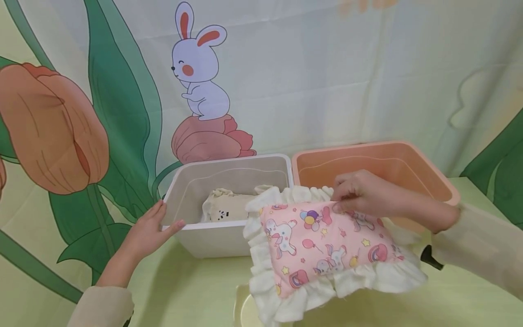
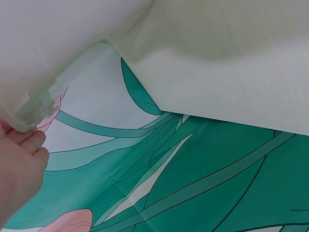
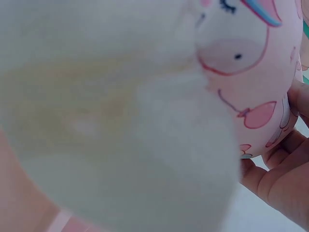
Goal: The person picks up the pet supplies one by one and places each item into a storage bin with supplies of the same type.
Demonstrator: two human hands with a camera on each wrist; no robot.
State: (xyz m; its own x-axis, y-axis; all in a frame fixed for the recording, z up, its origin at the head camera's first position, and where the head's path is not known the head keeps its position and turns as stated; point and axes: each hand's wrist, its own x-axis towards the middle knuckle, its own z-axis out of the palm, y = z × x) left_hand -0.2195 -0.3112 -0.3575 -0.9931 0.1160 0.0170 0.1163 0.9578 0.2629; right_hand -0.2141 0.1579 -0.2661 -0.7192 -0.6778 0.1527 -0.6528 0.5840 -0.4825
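Note:
My right hand (image 1: 361,195) pinches the top edge of a pink pillow (image 1: 314,245) with a cream ruffled border and a unicorn and balloon print. The pillow hangs tilted in front of the two bins. In the right wrist view, fingers (image 3: 285,179) grip its edge, and blurred ruffle (image 3: 120,121) fills much of the picture. My left hand (image 1: 147,229) rests at the left front corner of a white bin (image 1: 216,240), thumb spread over the front rim. A cream cloth item (image 1: 230,206) with a small panda print lies inside that bin.
An orange bin (image 1: 367,150) stands right beside the white one, partly covered by my right arm. Below the pillow, a pale yellow container (image 1: 242,304) shows at the front of the light green table (image 1: 184,290). A printed curtain (image 1: 310,81) hangs behind.

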